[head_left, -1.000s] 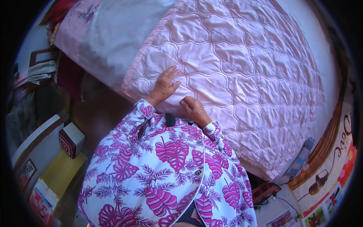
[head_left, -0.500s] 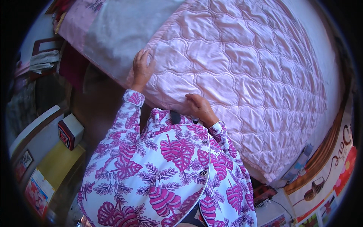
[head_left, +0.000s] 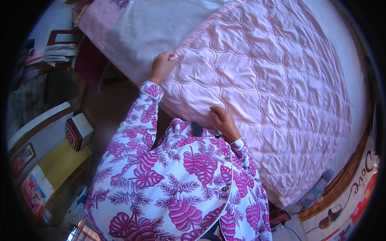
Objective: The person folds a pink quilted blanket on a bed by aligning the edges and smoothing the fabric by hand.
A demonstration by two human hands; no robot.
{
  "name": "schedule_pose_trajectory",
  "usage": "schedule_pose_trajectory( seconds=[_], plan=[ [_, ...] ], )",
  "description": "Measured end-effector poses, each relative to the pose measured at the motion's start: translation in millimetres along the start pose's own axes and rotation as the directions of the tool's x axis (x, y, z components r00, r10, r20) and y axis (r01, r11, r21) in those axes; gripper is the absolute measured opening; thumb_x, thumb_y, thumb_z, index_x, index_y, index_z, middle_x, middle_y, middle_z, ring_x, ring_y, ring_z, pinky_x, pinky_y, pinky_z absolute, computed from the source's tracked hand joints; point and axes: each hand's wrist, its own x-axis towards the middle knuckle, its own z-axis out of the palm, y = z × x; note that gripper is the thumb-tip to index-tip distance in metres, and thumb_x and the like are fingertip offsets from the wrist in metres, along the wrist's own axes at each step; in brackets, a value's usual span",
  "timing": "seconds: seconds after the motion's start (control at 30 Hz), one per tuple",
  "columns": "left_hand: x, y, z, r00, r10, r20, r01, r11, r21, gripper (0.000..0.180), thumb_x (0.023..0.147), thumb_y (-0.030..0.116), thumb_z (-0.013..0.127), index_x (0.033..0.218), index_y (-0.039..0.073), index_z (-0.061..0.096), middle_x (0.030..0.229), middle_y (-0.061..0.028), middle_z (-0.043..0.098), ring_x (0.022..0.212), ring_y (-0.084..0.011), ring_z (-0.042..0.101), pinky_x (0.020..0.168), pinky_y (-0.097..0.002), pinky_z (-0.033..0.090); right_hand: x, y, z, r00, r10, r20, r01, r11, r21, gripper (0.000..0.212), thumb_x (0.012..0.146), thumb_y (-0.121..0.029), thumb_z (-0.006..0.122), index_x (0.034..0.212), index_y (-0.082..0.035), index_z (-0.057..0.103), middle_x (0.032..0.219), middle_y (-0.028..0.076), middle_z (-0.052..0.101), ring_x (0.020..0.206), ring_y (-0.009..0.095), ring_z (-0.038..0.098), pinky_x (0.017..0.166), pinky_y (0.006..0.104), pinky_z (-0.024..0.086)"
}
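Note:
A pink quilted bedspread point(head_left: 265, 84) covers most of the bed. My left hand point(head_left: 162, 66) is stretched out to the quilt's corner and grips its edge, beside the bare white sheet point(head_left: 148, 28). My right hand point(head_left: 222, 120) is close to my body and pinches the quilt's near edge. Both sleeves are white with a pink leaf pattern.
A pink pillow or cover point(head_left: 96, 16) lies at the head of the bed. To the left stand a dark chair with folded cloth point(head_left: 60, 52), a small red and white box point(head_left: 78, 130) and a yellow surface with a booklet point(head_left: 52, 164). Patterned flooring point(head_left: 345, 201) lies at right.
My left hand has slid along the quilt's edge away from my body to its corner, and now grips it. My right hand has stayed on the near edge.

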Motion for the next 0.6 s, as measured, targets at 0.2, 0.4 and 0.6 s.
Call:
schedule_pose_trajectory(
  seconds=[0.2,0.4,0.6],
  plan=[
    [-0.8,-15.6,0.3,1.0,0.03,0.006,-0.031,0.999,0.009,0.041,0.071,0.033,0.067,0.101,0.005,0.06,0.098,-0.0163,0.061,0.091,-0.0313,0.058,0.08,-0.0376,0.045,0.2,-4.8,-1.5,1.0,0.022,0.012,-0.023,1.0,0.015,0.022,0.084,-0.008,0.053,0.102,0.004,0.057,0.097,0.018,0.062,0.09,0.028,0.06,0.078,0.0325,0.046],
    [-5.4,-1.9,-9.7,0.995,-0.06,0.079,0.06,0.998,0.01,0.043,0.071,0.033,0.067,0.099,0.001,0.059,0.097,-0.0193,0.061,0.091,-0.0343,0.058,0.08,-0.0378,0.045,-1.3,-0.8,-0.9,1.0,0.021,-0.004,-0.021,0.999,0.027,0.021,0.084,-0.007,0.053,0.102,0.004,0.057,0.096,0.017,0.063,0.088,0.026,0.061,0.077,0.0313,0.046],
    [-11.9,12.6,-24.9,0.985,-0.053,0.167,0.063,0.997,-0.055,0.037,0.075,0.025,0.065,0.097,-0.004,0.058,0.092,-0.0173,0.062,0.083,-0.0261,0.06,0.075,-0.032,0.046,-3.3,3.4,1.0,0.999,0.015,-0.029,-0.014,0.999,0.038,0.021,0.085,-0.007,0.053,0.103,0.003,0.057,0.093,0.014,0.063,0.086,0.021,0.06,0.075,0.0292,0.046]
  ],
)
